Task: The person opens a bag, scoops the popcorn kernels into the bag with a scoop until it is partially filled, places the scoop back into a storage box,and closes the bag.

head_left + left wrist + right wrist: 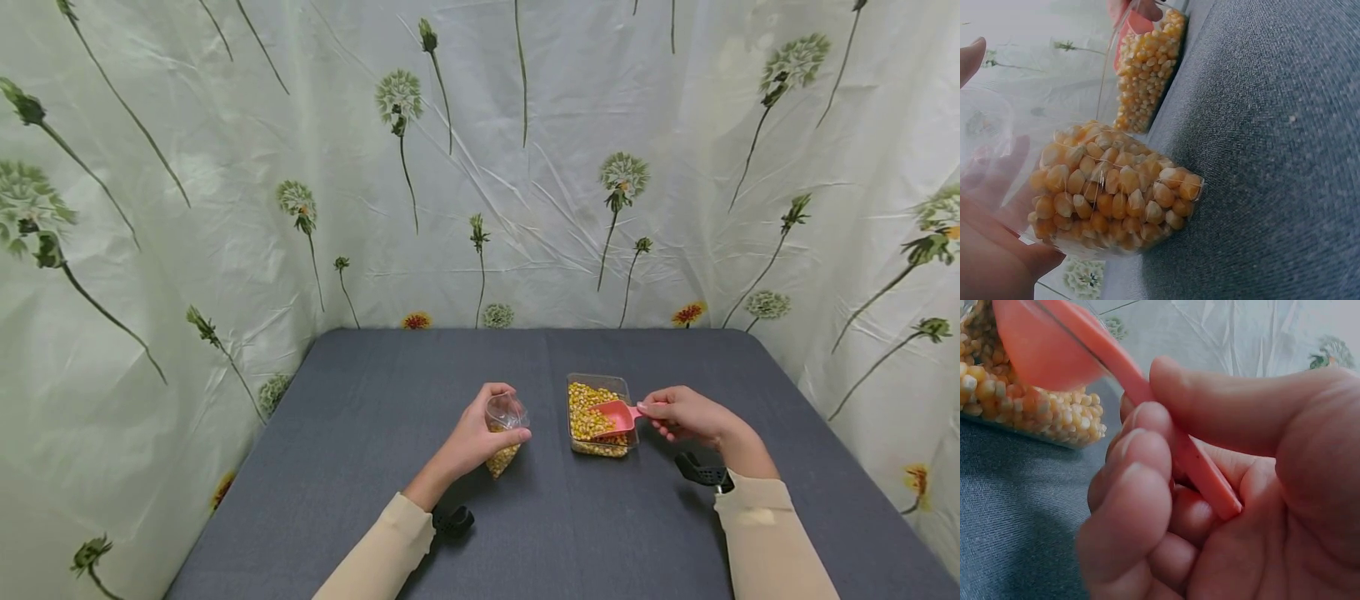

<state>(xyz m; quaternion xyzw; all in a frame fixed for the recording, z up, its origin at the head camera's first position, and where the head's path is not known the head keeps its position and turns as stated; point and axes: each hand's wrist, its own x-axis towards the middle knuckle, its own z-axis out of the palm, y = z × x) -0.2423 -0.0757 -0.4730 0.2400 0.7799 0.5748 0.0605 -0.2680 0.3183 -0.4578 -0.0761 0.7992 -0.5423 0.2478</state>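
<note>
"what's the left hand (476, 429) got?"

"a clear bag (502, 456) partly filled with corn kernels (1110, 194), thumb and fingers curled round its upper part, the mouth open above."

"is it on the bench (420, 375)?"

"low over it or resting on it; i can't tell whether the bottom corner touches."

"and the right hand (688, 414)?"

"it pinches the handle of a pink scoop (621, 414), thumb against curled fingers. the scoop's bowl sits against more corn (585, 400) in a clear box (619, 383)."

"where's the box, then?"

"on the bench between the two hands, to the right of the bag and apart from it."

"what's behind all that?"

"a pale curtain (525, 192) printed with dandelions, hanging beyond the bench's far edge."
</note>
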